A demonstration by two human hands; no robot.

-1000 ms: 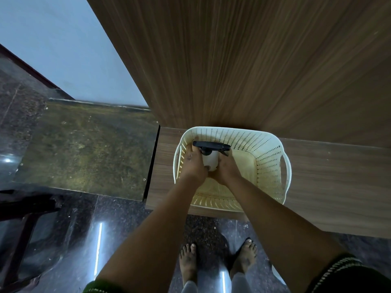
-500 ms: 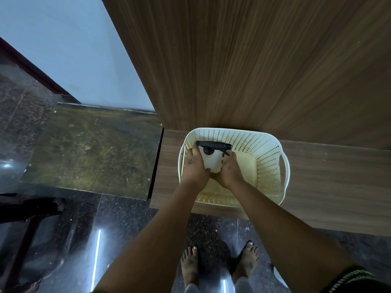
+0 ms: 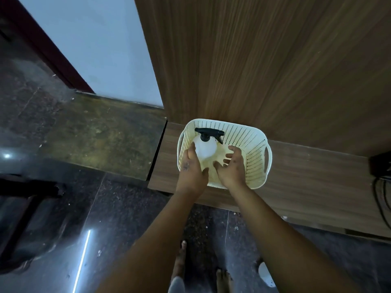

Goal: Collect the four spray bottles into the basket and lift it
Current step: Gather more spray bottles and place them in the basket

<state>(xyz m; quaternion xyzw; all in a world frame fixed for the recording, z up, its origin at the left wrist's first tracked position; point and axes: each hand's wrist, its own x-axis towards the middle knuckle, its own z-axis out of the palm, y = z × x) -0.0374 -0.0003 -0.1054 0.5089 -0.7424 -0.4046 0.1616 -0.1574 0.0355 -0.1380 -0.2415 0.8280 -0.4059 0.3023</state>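
One spray bottle in the basket

The spray bottle stands in the basket's far left corner on the tabletop. My left hand curls against its side; my right hand hovers beside it, fingers spread, holding nothing.

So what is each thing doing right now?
Spray bottle: in the basket's left end, black trigger top on.
Basket: resting on the wooden shelf, not lifted.
Left hand: against the bottle.
Right hand: open, fingers spread, holding nothing.
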